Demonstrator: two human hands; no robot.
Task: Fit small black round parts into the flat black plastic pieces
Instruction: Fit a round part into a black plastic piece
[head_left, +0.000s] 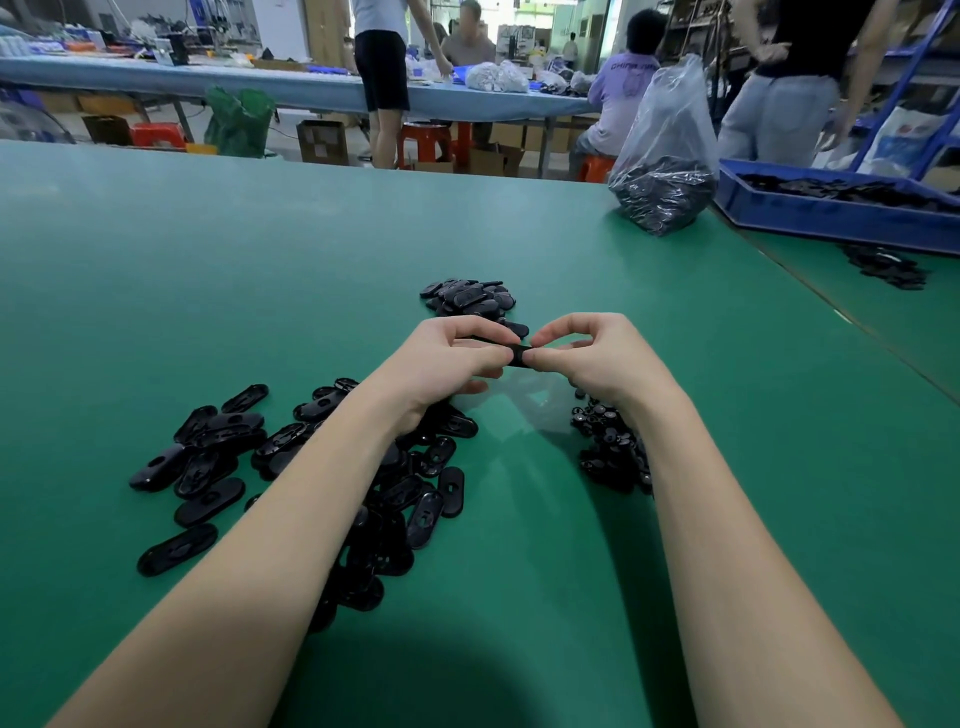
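Observation:
Above the green table, my left hand (457, 358) and my right hand (582, 353) meet on one flat black plastic piece (511, 347). My left fingers grip its left part and my right thumb and fingers pinch its right end. Any small round part there is hidden by my fingertips. A wide heap of flat oval black pieces (218, 457) lies under and left of my left forearm. Small black round parts (608, 441) are piled beside my right wrist. Another small pile of black pieces (470, 299) sits just beyond my hands.
A clear plastic bag of black parts (665, 171) stands at the far right of the table, next to a blue tray (831, 213) holding more. Loose black pieces (883, 267) lie before the tray. People work at a long table (291, 85) behind.

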